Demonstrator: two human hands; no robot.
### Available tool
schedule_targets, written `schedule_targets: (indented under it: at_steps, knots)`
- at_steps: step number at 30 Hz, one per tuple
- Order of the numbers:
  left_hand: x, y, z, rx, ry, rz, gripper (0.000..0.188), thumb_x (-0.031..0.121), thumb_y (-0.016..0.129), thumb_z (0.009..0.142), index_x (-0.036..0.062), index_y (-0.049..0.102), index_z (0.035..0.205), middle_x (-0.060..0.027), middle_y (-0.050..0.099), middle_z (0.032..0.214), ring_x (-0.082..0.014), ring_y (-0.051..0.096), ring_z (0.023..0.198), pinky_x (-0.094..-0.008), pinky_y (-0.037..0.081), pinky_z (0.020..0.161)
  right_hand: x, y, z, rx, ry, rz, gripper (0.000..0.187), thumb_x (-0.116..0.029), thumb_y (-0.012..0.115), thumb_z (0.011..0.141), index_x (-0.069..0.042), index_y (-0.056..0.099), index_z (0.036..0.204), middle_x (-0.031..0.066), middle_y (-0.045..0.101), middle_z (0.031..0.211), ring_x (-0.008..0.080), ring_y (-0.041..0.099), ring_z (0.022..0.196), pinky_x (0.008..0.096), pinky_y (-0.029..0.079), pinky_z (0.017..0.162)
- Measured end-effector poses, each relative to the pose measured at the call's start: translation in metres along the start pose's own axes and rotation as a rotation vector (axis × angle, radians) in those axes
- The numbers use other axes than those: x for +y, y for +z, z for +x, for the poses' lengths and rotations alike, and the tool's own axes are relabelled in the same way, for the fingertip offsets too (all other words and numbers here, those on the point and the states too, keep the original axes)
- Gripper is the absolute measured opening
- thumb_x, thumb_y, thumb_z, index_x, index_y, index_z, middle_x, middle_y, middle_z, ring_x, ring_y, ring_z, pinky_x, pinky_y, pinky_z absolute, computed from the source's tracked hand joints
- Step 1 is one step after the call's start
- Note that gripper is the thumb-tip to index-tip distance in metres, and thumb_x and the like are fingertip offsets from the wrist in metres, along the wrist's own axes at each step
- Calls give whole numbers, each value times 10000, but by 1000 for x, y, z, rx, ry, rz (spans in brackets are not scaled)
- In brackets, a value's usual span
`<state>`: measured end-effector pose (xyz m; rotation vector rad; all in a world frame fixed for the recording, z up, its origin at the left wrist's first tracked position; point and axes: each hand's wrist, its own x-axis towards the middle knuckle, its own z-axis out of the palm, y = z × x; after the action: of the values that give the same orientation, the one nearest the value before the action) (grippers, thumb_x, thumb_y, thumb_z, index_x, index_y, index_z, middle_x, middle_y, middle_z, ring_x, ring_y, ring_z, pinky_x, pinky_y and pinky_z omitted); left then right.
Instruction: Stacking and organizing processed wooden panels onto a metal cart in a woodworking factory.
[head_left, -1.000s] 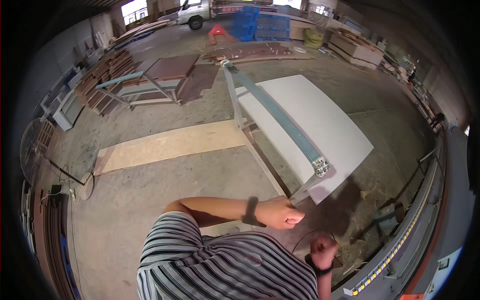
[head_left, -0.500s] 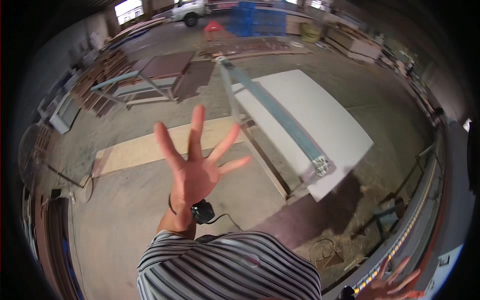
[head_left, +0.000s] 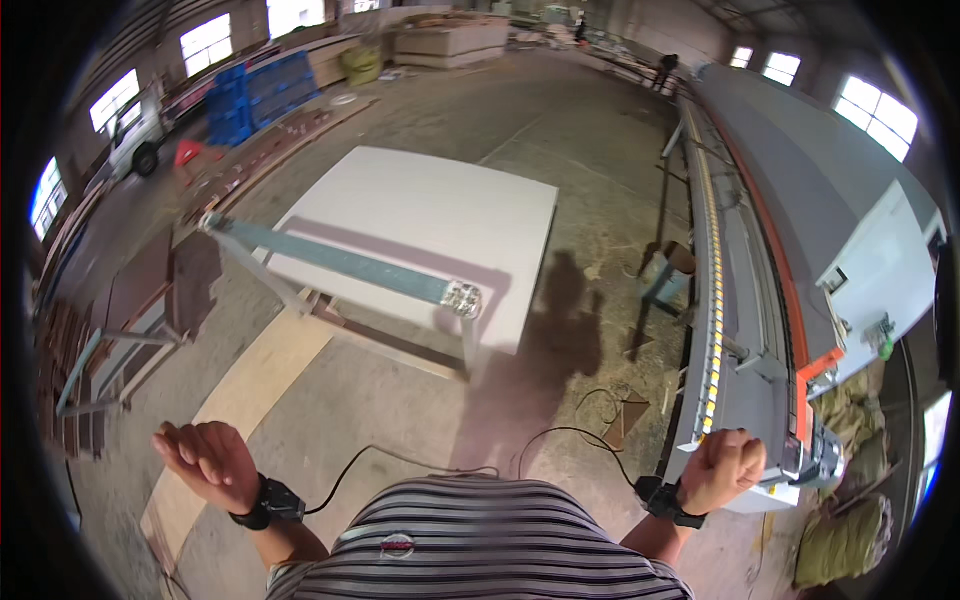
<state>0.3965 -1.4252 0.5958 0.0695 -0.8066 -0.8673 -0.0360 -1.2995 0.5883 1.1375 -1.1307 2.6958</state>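
Observation:
My left hand (head_left: 207, 465) is raised at the lower left, fingers curled in and nothing showing in it. Its nearest thing below is a long plywood strip (head_left: 255, 375) on the floor. At the lower right, my right hand (head_left: 720, 470) makes a fist in front of the near end of a long grey machine (head_left: 735, 345), and no object shows in it. Both wrists wear black strapped devices with thin cables. Farther ahead stands a metal frame with a teal top bar (head_left: 350, 265), beside a large white panel (head_left: 425, 190). Neither hand appears to touch any of these.
Dark boards (head_left: 140, 285) and another teal frame (head_left: 85, 370) are at the left. Blue racks (head_left: 262, 97) and a white vehicle (head_left: 140, 130) stand farther back. A bucket (head_left: 675, 262) is beside the machine; green sacks (head_left: 845, 540) lie lower right. Loose cable crosses the floor.
My view has swung to the right, bringing the long machine fully into sight. Both hands, spread open before, have closed; they now hold level, one on each side.

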Motion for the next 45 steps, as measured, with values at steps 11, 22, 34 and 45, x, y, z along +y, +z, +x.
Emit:
schedule_targets:
  at_steps: [11,22,34,45]
  knots:
    - [-42,34,24,-471,-123,316,897,502,587,784,70,99,1401,-172,235,1407,-324,321,1250,-382,425,870,-2,40,-33,-440,-184,-239,970,-338,790,594,-184,207,1354,180,148,1428,362,354,1219,512,356,954]
    - [-58,14,35,-366,-217,167,167,93,543,868,10,399,848,-66,447,544,-56,349,304,-166,283,320,-20,11,-78,169,16,-329,423,111,508,743,-114,184,590,-31,274,568,59,245,527,228,221,435]
    - [-67,149,6,-1068,-191,-558,497,324,368,940,-91,386,1214,-301,513,1113,-398,491,1095,-463,446,871,-16,-18,-49,-118,-43,-576,431,105,568,744,-89,226,568,-23,287,535,67,232,505,221,215,445]
    - [-68,208,-35,-1081,-579,-976,400,261,406,917,-64,427,1149,-250,540,1046,-336,520,1027,-419,445,848,0,-45,-29,-62,118,-508,421,101,553,757,-103,228,585,-41,278,559,50,215,530,206,208,465]
